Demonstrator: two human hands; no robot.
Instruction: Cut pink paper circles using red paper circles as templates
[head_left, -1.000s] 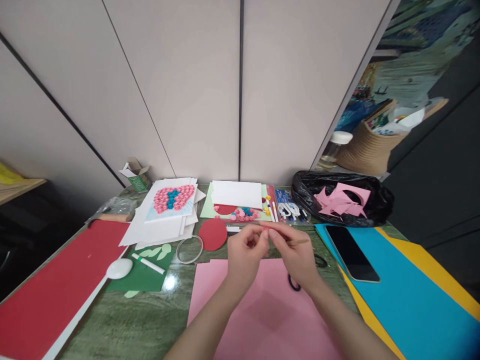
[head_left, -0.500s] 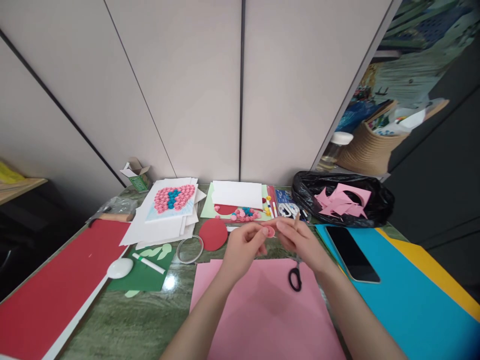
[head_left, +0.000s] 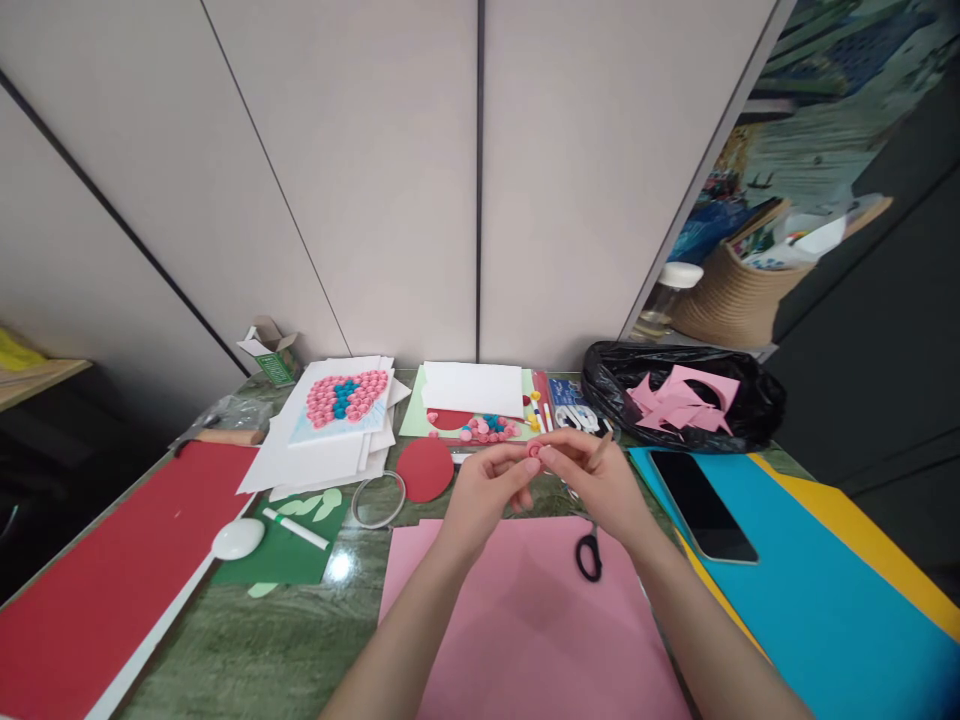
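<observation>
My left hand (head_left: 487, 488) and my right hand (head_left: 596, 482) meet above the far edge of a pink paper sheet (head_left: 525, 630). Between their fingertips they pinch a small rolled pink paper piece (head_left: 535, 451). A thin wooden stick (head_left: 602, 445) pokes up from my right hand. Black-handled scissors (head_left: 589, 553) lie on the pink sheet just under my right wrist. A red paper circle (head_left: 424, 468) and a clear tape ring (head_left: 379, 498) rest to the left of my left hand.
A white board with a pink and blue rosette heart (head_left: 346, 396) lies at the back left. Loose rosettes (head_left: 484, 428) sit on a pale green sheet. A black bag with pink scraps (head_left: 682, 400), a phone (head_left: 701, 505) on blue paper, a red sheet (head_left: 112, 570).
My hands have moved slightly away from me and together, and the pink strip is now a tight small roll at the fingertips. The scissors came into view under my right wrist.
</observation>
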